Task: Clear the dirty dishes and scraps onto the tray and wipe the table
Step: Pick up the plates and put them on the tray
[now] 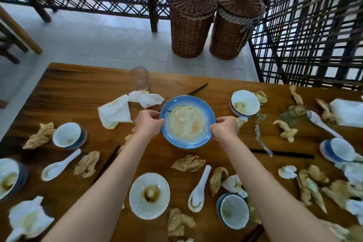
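Clearing step: left hand (pixel 148 122) and right hand (pixel 224 128) pinching opposite rims of blue plate (pixel 187 122). No tray visible; next need level carry, residue inside.

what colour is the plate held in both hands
Blue plate, paler and food-smeared in the middle; seen best in the head view.

1. Two forearms in shot, both bare from the bottom edge up to the wrists, no sleeves showing.
2. The left hand (pixel 148 124) is ungloved, fingers bare.
3. The right hand (pixel 224 129) is ungloved too, wrist bare as well.
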`<state>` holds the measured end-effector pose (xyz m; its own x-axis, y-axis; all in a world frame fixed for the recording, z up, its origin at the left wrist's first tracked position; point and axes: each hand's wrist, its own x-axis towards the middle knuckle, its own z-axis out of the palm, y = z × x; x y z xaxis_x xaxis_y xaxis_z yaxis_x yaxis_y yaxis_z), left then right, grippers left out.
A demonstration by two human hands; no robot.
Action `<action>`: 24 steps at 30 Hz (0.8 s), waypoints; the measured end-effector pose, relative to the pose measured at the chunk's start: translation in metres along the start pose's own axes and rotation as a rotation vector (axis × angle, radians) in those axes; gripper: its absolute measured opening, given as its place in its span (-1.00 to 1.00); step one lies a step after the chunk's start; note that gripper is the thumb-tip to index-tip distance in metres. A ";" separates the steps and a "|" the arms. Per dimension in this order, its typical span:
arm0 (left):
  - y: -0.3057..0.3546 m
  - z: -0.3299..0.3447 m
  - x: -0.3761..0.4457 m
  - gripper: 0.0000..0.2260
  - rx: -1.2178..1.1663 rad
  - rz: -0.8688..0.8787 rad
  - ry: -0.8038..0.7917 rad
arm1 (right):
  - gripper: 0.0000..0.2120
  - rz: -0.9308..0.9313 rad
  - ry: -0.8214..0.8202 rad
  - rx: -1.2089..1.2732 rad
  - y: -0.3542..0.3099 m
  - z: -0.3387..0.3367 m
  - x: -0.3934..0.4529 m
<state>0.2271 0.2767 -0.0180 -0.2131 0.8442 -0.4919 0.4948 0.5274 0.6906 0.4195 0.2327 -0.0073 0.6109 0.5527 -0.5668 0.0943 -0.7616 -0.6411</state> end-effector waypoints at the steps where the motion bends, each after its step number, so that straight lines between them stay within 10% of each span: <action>1: -0.001 0.003 0.001 -0.70 0.017 0.000 0.010 | -0.76 -0.006 -0.002 0.004 0.002 0.001 0.003; 14: -0.003 0.012 0.004 -0.68 0.037 -0.012 0.055 | -0.83 -0.109 0.043 0.026 0.009 0.008 0.015; 24: 0.000 0.012 0.002 -0.57 -0.217 -0.230 -0.142 | -0.58 0.071 -0.231 0.284 0.015 -0.001 0.016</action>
<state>0.2372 0.2775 -0.0254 -0.1712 0.6870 -0.7062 0.2537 0.7234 0.6421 0.4316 0.2295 -0.0252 0.4118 0.5882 -0.6960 -0.1833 -0.6947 -0.6956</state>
